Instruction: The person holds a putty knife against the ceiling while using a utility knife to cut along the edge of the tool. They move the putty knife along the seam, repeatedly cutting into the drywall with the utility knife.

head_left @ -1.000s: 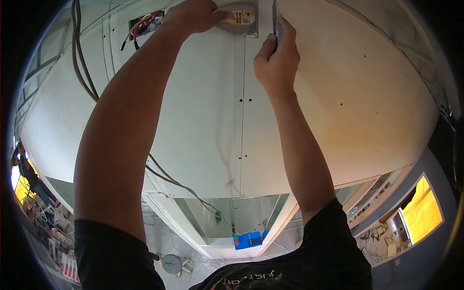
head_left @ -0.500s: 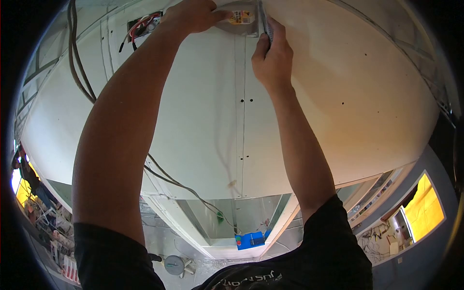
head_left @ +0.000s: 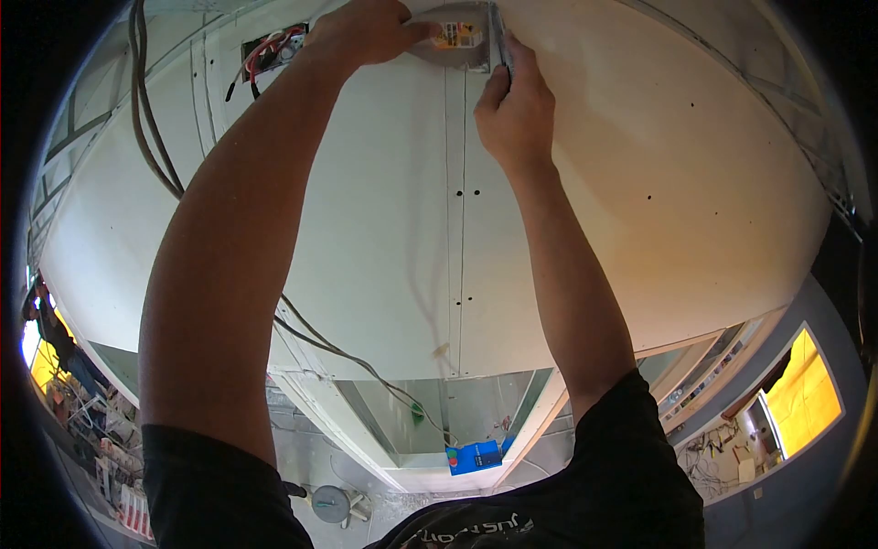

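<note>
One view is given, taken from a camera worn on the head through a wide, round lens. It is pointed along both raised arms at a white board (head_left: 695, 183) close ahead. The left hand (head_left: 366, 32) and right hand (head_left: 514, 105) are caught near the top edge, and the black shirt (head_left: 622, 476) at the bottom.

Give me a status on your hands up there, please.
Left hand on labelled grey fixture in ceiling panel. Right hand gripping thin blade at its right edge. Cables hang clear, far left.
</note>
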`<state>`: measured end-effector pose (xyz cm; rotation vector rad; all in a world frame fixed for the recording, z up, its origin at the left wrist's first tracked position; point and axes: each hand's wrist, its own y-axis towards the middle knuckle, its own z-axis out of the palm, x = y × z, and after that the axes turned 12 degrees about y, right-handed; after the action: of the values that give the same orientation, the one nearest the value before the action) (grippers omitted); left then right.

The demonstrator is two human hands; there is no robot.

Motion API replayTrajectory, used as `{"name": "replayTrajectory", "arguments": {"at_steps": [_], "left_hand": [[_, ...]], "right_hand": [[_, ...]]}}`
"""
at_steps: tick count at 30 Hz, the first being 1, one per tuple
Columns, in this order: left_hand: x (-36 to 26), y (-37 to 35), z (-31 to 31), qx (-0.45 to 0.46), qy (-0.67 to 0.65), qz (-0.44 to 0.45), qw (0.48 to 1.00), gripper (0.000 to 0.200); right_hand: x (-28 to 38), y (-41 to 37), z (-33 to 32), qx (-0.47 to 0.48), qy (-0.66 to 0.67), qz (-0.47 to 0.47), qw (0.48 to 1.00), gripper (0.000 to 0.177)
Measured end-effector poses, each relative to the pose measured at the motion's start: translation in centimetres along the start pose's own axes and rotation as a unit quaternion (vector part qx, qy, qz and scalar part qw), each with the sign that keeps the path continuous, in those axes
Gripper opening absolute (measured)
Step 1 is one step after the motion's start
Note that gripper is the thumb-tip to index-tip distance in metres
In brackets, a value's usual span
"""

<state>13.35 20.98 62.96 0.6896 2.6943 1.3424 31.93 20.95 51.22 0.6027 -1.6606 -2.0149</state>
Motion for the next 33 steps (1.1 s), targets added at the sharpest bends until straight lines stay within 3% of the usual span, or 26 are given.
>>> {"name": "replayTrajectory", "arguments": {"at_steps": [3,5,13,15,17,19,21,23,25,27,29,31,32,33], "left_hand": [[0.0,0.5,0.6,-0.01,-0.006,-0.016,1.0,0.052],[0.4,0.3,0.1,0.003,-0.019,0.006,1.0,0.052],[1.0,1.1,1.6,-0.022,-0.038,0.007,0.999,0.055],[2.6,4.6,5.4,-0.09,0.028,0.06,0.994,0.069],[2.2,3.8,4.9,-0.105,0.023,0.058,0.993,0.068],[1.6,3.0,4.0,-0.121,0.017,0.059,0.991,0.068],[1.9,3.4,3.4,-0.02,0.029,0.05,0.998,0.063],[2.1,4.2,4.5,-0.052,0.018,0.053,0.997,0.063],[1.8,3.2,3.4,-0.017,0.004,0.024,1.0,0.061],[1.3,2.6,1.8,0.007,-0.003,0.019,1.0,0.061],[1.3,1.9,1.7,0.046,-0.008,0.013,0.999,0.061],[1.2,1.1,3.6,-0.024,-0.038,0.002,0.999,0.059],[1.2,0.6,5.7,-0.079,-0.016,0.053,0.995,0.056],[1.0,-0.7,5.8,0.022,-0.046,0.082,0.995,0.054]], "right_hand": [[1.8,0.3,0.0,0.029,-0.094,0.01,0.995,0.047],[3.4,0.6,-0.1,0.058,-0.149,0.059,0.985,0.038],[6.4,-1.1,-3.6,0.145,-0.167,0.146,0.964,0.037],[6.8,-2.4,-4.7,0.157,-0.161,0.156,0.962,0.037],[7.0,-3.1,-5.7,0.202,-0.143,0.177,0.953,0.05],[6.9,-3.1,-6.3,0.2,-0.148,0.172,0.953,0.046],[7.0,-2.2,-6.8,0.212,-0.12,0.177,0.954,0.045],[7.7,-1.9,-7.5,0.204,-0.118,0.177,0.956,0.044],[9.5,-2.0,-8.8,0.194,-0.117,0.171,0.959,0.043],[12.6,-4.1,-10.5,0.078,0.003,0.119,0.99,0.045],[14.0,-8.6,-12.3,0.044,0.046,0.058,0.996,0.05],[15.5,-15.9,-14.7,0.032,0.074,0.137,0.987,0.052],[16.7,-19.1,-16.4,0.042,0.077,0.242,0.966,0.049],[17.6,-22.4,-18.0,0.047,0.08,0.344,0.934,0.047]]}}
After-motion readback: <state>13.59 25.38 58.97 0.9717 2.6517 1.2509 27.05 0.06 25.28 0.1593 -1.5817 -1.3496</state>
